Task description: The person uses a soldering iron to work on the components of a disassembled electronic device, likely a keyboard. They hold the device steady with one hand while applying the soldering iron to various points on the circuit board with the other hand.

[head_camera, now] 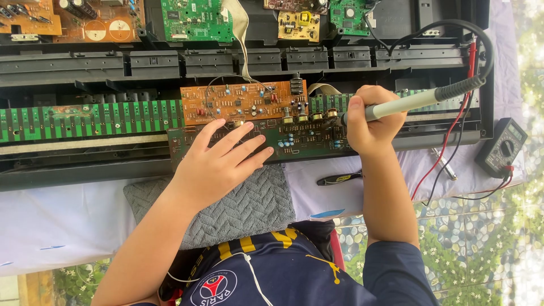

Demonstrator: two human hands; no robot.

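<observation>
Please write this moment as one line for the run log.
left hand: flat on green circuit board | right hand: holds soldering iron | grey towel under board

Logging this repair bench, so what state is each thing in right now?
Soldering iron: gripped in right hand, tip down at the circuit boards.
Dark green circuit board: lying flat, pressed by left hand, fingers spread.
Orange circuit board: exposed, lying against the green one.
Keyboard casing: opened, insides bare.
Multimeter: lying on cloth, leads plugged in.
Grey towel: spread under left wrist.
Black pen-like tool: lying unused.
</observation>
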